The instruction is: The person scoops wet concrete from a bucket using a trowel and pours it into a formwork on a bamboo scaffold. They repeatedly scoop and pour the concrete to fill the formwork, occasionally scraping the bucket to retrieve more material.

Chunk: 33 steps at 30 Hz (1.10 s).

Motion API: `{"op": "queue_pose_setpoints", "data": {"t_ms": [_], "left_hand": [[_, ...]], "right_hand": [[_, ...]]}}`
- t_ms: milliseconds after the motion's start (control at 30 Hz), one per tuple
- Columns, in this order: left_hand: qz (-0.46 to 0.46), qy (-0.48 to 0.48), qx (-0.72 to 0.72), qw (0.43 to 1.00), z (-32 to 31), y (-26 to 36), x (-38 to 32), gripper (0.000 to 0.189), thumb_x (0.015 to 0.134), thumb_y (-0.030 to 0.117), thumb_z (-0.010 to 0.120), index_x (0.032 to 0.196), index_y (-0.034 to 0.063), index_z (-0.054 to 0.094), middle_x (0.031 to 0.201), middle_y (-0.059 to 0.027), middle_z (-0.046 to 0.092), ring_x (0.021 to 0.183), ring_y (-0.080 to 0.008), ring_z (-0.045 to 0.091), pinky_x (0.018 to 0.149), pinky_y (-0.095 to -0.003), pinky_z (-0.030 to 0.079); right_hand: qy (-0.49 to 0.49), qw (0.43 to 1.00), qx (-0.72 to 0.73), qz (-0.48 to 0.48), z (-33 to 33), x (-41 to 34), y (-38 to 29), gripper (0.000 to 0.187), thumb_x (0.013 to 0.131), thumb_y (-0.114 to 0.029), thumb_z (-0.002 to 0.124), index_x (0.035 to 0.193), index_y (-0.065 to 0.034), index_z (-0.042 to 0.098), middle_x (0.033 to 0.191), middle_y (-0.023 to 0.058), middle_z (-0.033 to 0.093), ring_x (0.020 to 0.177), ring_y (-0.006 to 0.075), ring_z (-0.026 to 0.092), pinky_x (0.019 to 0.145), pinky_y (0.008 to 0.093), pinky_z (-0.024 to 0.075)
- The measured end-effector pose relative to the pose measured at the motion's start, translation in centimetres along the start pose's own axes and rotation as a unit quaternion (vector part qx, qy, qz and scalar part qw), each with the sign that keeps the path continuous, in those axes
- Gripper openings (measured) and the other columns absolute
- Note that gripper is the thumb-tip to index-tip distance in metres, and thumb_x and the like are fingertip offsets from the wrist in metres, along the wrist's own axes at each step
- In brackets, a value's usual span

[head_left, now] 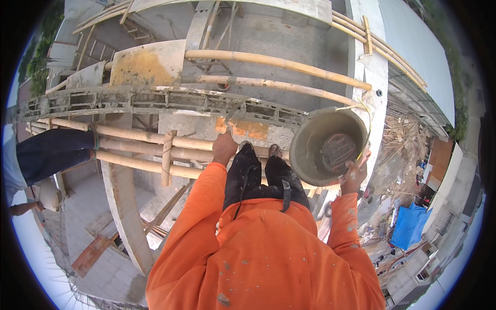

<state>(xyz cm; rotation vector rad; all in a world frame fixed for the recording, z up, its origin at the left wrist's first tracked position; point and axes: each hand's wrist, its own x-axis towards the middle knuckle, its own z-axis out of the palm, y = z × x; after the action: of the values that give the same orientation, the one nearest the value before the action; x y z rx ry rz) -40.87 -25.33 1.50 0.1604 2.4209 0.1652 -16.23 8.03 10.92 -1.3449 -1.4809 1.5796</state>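
Note:
My left hand point(225, 148) is closed around the handle of a trowel point(233, 112), whose blade rests at or just above the mortar-smeared top of a hollow block wall point(147, 101). On the right, my right hand point(354, 176) grips the rim or handle of a mortar-stained bucket point(304, 151). The bucket is tilted so that its inside shows, with a little grey residue at the bottom. Beneath my feet run bamboo poles point(193, 149), lashed together. Whether the trowel blade touches the wall, I cannot tell.
Further bamboo poles point(279, 62) cross beyond the wall, by a stained board point(147, 64). A co-worker's dark-trousered legs point(58, 149) are at the left on the poles. A white concrete beam point(376, 77) runs at right. Far below, debris and a blue tarp point(410, 224) lie on the ground.

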Motion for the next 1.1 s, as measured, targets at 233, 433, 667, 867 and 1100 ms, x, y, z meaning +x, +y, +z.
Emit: {"op": "queue_pose_setpoints", "data": {"t_ms": [233, 433, 667, 867, 1100], "left_hand": [[-0.028, 0.092, 0.020, 0.995, -5.2, -4.1, -2.1, 0.057, 0.079, 0.015, 0.057, 0.133, 0.0024, 0.043, 0.109, -0.0235, 0.059, 0.104, -0.0374, 0.057, 0.090, -0.0428, 0.046], [0.203, 0.145, -0.048, 0.967, -6.3, -1.1, -9.9, 0.060, 0.079, 0.019, 0.063, 0.134, 0.0044, 0.043, 0.103, -0.0212, 0.058, 0.092, -0.0387, 0.059, 0.081, -0.0445, 0.049], [0.304, 0.049, 0.118, 0.944, -8.7, 13.5, -14.3, 0.054, 0.083, 0.024, 0.060, 0.133, 0.0103, 0.047, 0.092, -0.0187, 0.060, 0.079, -0.0349, 0.064, 0.067, -0.0441, 0.052], [0.318, 0.032, 0.120, 0.940, -6.3, 19.7, -10.4, 0.044, 0.086, 0.015, 0.049, 0.128, 0.0008, 0.049, 0.097, -0.0220, 0.064, 0.087, -0.0307, 0.066, 0.073, -0.0394, 0.052], [0.374, -0.146, -0.011, 0.916, -4.5, 17.6, -7.7, 0.059, 0.073, 0.014, 0.065, 0.129, 0.0046, 0.050, 0.100, -0.0201, 0.065, 0.094, -0.0326, 0.063, 0.075, -0.0398, 0.051]], "right_hand": [[-0.065, 0.941, -0.201, -0.264, -2.1, 0.7, 0.1, 0.029, 0.069, 0.006, 0.051, 0.097, -0.0003, 0.052, 0.077, 0.0032, 0.054, 0.059, 0.0101, 0.051, 0.054, 0.0216, 0.0415], [-0.017, 0.982, -0.068, -0.175, -2.2, 2.7, 0.5, 0.016, 0.068, 0.005, 0.052, 0.084, 0.0027, 0.057, 0.072, 0.0011, 0.055, 0.061, 0.0072, 0.050, 0.055, 0.0208, 0.0400], [-0.059, 0.975, -0.152, -0.150, 2.9, 1.1, -5.8, 0.018, 0.067, -0.001, 0.058, 0.084, 0.0012, 0.061, 0.068, -0.0049, 0.050, 0.061, 0.0057, 0.042, 0.054, 0.0222, 0.0361], [-0.114, 0.941, -0.184, -0.260, 4.5, -0.1, -8.2, 0.017, 0.063, -0.003, 0.060, 0.064, -0.0015, 0.043, 0.060, 0.0048, 0.039, 0.056, 0.0133, 0.037, 0.050, 0.0309, 0.0325], [-0.132, 0.917, -0.238, -0.292, 5.0, -0.7, -11.9, 0.013, 0.060, -0.006, 0.060, 0.067, -0.0012, 0.050, 0.059, 0.0078, 0.044, 0.053, 0.0163, 0.039, 0.050, 0.0310, 0.0357]]}}
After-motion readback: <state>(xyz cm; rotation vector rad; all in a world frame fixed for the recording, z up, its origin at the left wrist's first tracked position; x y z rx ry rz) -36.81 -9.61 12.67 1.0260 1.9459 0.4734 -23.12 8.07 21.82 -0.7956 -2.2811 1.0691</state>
